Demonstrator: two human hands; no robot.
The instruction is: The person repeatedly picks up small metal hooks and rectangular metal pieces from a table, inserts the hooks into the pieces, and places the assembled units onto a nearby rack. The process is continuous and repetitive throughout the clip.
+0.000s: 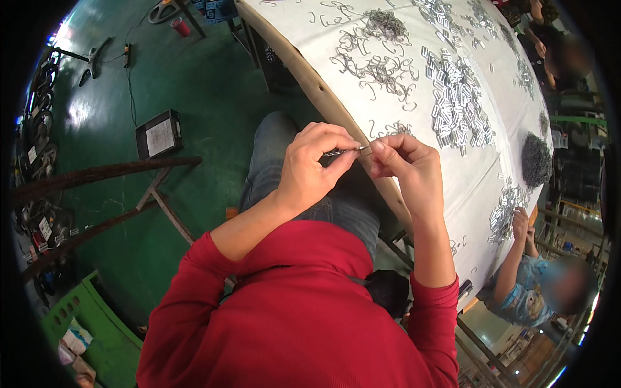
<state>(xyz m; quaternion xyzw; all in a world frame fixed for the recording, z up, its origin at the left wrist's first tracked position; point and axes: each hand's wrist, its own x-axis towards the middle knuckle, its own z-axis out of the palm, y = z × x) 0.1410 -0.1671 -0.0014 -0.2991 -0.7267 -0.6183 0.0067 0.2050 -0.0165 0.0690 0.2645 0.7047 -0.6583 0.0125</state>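
Over the near edge of the table, my two hands meet fingertip to fingertip. My left hand (pixel 315 160) pinches a small dark metal piece (pixel 333 153), mostly covered by the fingers. A thin bit of metal (pixel 364 148) bridges the gap to my right hand (pixel 409 160), whose thumb and index finger grip its other end. Its full shape is hidden. Just beyond the right hand lies a small group of curved wire hooks (pixel 396 129). Farther off on the white-covered table (pixel 420 103) are a larger heap of wire hooks (pixel 386 68) and a pile of short silver metal pieces (pixel 460 103).
A dark heap of small parts (pixel 537 160) and more silver pieces (pixel 506 210) lie at the right. Two people work across the table, one in a blue shirt (pixel 527 294). At left are a black tray (pixel 159 134) on the green floor, a rusty metal frame (pixel 110 174) and a green crate (pixel 97 330).
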